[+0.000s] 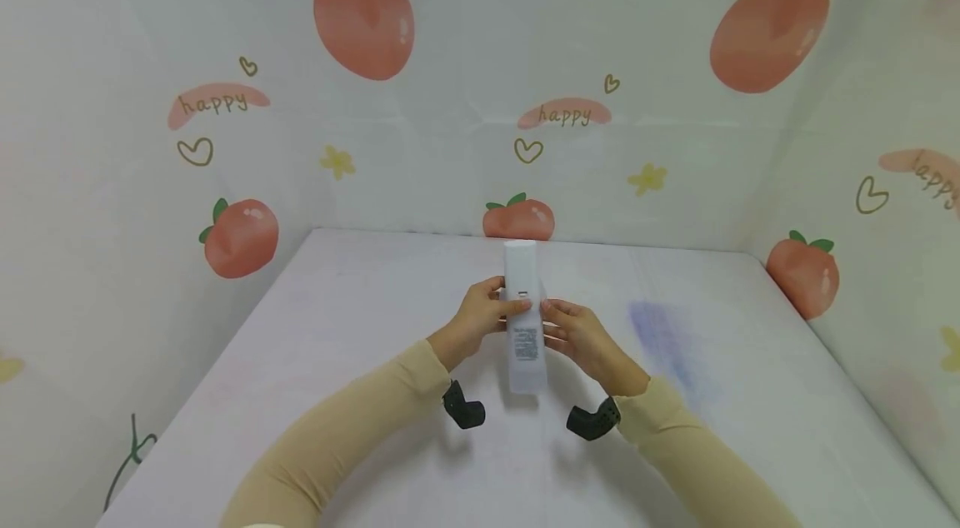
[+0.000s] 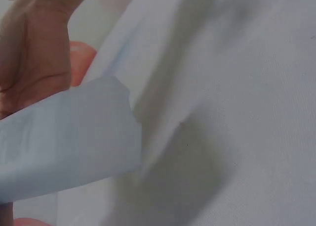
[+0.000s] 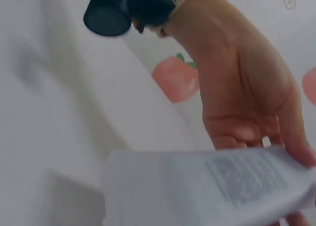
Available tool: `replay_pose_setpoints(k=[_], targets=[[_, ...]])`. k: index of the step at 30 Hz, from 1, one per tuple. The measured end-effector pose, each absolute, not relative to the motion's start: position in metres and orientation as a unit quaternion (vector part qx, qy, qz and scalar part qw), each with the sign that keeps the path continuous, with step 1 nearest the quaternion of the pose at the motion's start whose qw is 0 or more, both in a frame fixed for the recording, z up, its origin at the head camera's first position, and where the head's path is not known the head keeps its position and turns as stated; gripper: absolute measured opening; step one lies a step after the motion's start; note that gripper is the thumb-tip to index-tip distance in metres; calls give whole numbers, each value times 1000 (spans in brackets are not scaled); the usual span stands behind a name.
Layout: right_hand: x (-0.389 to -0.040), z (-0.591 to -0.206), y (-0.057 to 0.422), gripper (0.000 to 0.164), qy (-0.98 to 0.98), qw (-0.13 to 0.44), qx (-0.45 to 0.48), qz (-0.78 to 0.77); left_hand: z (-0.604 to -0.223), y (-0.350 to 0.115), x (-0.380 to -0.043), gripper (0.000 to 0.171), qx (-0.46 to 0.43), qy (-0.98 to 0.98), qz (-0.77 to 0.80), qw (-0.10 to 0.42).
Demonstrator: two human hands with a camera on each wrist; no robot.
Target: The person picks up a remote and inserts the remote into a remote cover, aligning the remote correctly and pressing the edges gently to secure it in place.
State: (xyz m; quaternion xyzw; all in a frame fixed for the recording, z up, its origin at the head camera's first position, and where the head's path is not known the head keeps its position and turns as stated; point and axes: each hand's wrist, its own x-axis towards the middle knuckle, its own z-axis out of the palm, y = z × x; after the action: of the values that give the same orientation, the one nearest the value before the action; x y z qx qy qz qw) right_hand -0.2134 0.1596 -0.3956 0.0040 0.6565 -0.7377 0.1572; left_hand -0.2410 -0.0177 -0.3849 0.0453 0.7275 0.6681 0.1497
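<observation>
Presumably handles light, stiff, perhaps slippery; best to take the white box (image 1: 525,336) (just below frame centre, over the bench (image 1: 405,295)) by its long sides, gripped there by left hand (image 1: 477,311) and right hand (image 1: 585,339).

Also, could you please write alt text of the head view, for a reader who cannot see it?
A person's left hand and right hand hold a long white box-like object with small grey print above a white table. Behind, a pale backdrop shows red fruit pictures and the word "happy".
</observation>
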Motion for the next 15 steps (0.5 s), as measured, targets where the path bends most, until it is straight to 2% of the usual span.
replay_pose_setpoints(k=[6, 10, 15], targets=[[-211, -396, 149, 16, 609, 107, 60, -784, -385, -17, -245, 49, 53, 734, 655, 169], [-213, -394, 144, 19, 583, 85, 112, -800, -385, -14, -246, 46, 58, 728, 661, 175], [-220, -388, 146, 21, 548, 79, 127, -823, -383, -11, -247, 48, 61, 715, 668, 194]])
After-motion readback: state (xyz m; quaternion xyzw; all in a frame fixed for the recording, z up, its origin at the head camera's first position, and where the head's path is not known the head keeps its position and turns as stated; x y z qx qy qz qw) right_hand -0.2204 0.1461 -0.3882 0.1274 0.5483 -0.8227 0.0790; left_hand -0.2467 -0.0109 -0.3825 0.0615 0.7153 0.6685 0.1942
